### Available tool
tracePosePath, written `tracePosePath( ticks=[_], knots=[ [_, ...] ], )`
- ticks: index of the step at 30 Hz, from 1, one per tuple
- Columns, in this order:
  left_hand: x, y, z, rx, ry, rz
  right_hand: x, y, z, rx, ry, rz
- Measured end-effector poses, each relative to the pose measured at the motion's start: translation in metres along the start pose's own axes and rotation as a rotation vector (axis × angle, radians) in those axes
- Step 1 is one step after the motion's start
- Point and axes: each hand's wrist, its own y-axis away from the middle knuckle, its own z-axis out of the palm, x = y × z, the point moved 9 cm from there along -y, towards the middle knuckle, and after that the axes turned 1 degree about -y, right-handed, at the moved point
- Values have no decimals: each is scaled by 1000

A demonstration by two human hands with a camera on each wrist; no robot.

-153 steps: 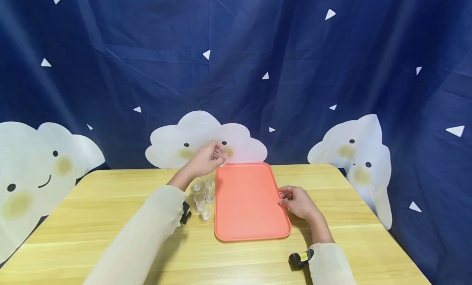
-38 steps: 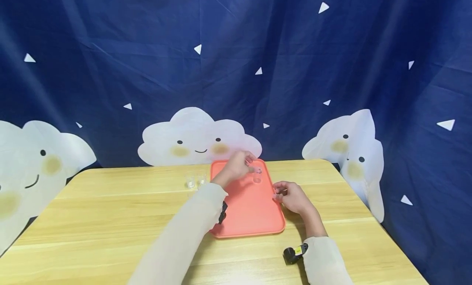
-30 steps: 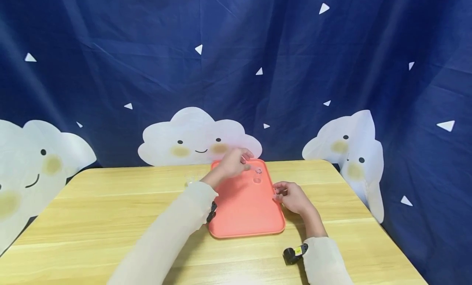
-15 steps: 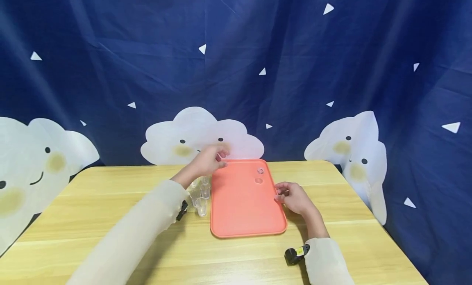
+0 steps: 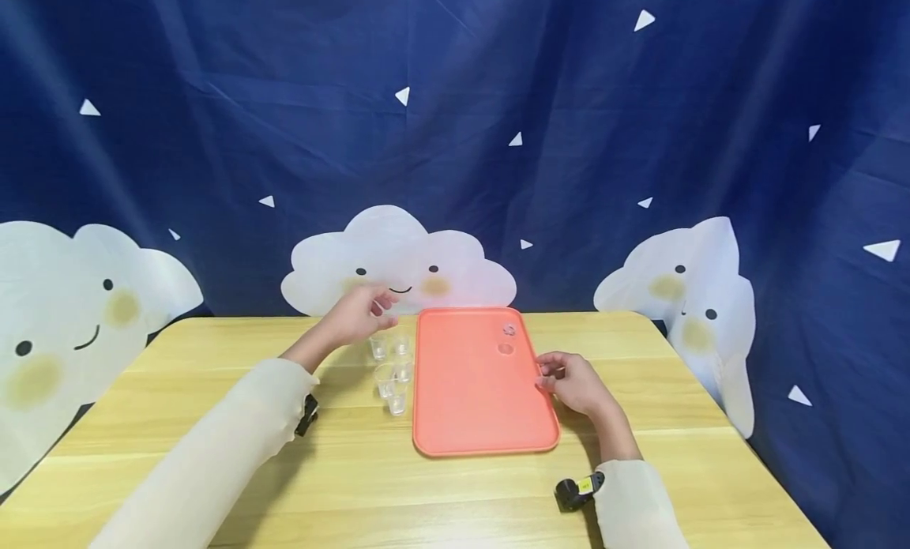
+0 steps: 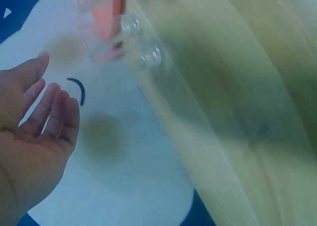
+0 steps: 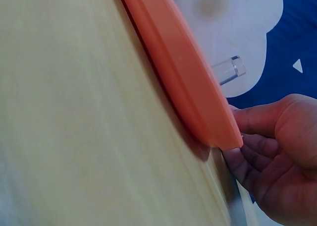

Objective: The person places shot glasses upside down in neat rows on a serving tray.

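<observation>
Coral-red, the tray (image 5: 486, 403) bears one upright cup (image 5: 508, 339) near its far right corner; the left hand (image 5: 358, 313), empty, fingers loosely parted, has moved back left of it, near the other cups (image 5: 401, 370), so one placement seems done. The right hand (image 5: 576, 383) pinches the tray's rim. A yellow label (image 5: 585, 485) nearer than the tray is unreadable.
</observation>
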Motion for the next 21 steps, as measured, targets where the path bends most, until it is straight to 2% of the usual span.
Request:
tracePosePath(
  ticks=[6, 15, 21],
  knots=[
    [-13, 13, -1, -28, 12, -14, 0, 2, -1, 4, 11, -24],
    [-30, 27, 12, -115, 56, -62, 3, 2, -1, 9, -9, -7],
    [-43, 33, 19, -135, 75, -115, 2, 1, 0, 13, -16, -10]
  ],
)
